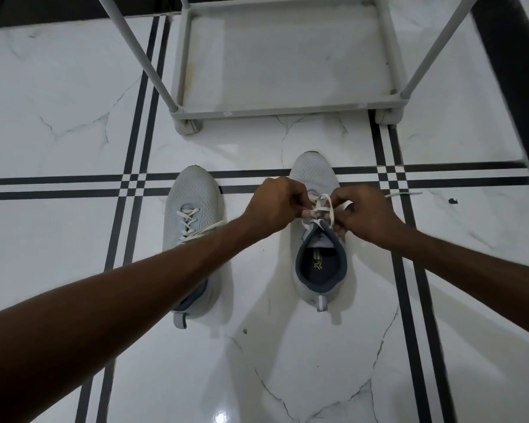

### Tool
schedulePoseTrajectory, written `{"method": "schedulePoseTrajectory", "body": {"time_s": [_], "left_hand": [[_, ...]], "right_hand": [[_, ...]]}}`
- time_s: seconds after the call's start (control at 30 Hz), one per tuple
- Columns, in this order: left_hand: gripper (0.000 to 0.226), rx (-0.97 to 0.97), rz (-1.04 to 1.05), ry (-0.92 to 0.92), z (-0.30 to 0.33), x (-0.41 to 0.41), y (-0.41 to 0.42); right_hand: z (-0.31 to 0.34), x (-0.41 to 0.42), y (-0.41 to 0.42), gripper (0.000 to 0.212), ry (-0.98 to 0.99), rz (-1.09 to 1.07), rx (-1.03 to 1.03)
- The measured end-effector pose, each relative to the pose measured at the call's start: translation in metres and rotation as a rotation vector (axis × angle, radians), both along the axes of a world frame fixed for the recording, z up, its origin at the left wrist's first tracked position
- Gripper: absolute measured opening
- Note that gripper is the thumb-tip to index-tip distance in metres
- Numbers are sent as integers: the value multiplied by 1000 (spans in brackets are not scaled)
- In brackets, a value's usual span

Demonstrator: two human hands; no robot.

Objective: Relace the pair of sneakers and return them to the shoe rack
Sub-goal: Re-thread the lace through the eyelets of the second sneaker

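1. The right sneaker (316, 178) stands on the floor (58, 102), toe toward the rack (275, 109), its dark collar open.
2. Its white lace (322, 206) loops over the tongue; one loose end trails off to the right.
3. The left hand (275, 206) pinches the lace with curled fingers.
4. The right hand (364, 216) pinches the other strand, fingers curled, close beside the left hand.
5. The left sneaker (193, 203) stands just beside, laced, partly under the left forearm.
6. The rack stands beyond both sneakers, well apart from them.
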State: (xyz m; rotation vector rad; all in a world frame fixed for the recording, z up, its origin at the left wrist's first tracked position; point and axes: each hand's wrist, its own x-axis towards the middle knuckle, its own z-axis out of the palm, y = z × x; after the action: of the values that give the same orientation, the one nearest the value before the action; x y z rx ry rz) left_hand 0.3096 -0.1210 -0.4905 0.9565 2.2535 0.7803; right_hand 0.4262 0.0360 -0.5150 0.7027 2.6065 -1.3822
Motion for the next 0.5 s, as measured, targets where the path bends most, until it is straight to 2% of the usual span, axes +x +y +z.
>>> {"method": "schedulePoseTrajectory", "body": {"time_s": [0.1, 0.17, 0.23, 0.33, 0.43, 0.5], "left_hand": [[6, -46, -29, 5, -1, 1, -2], [6, -155, -129, 98, -6, -5, -18], [17, -307, -214, 190, -15, -9, -49], [27, -444, -274, 184, -27, 3, -87], [25, -438, -239, 192, -29, -1, -92], [15, -350, -205, 186, -26, -10, -83]], "right_hand": [[-1, 6, 9, 24, -4, -38, -51], [-2, 13, 25, 28, -21, -26, 74], [-4, 24, 38, 33, -63, -16, 175], [-5, 34, 32, 30, -137, 123, 295], [-8, 35, 16, 18, -135, 194, 344], [-9, 34, 9, 13, -132, 128, 266]]}}
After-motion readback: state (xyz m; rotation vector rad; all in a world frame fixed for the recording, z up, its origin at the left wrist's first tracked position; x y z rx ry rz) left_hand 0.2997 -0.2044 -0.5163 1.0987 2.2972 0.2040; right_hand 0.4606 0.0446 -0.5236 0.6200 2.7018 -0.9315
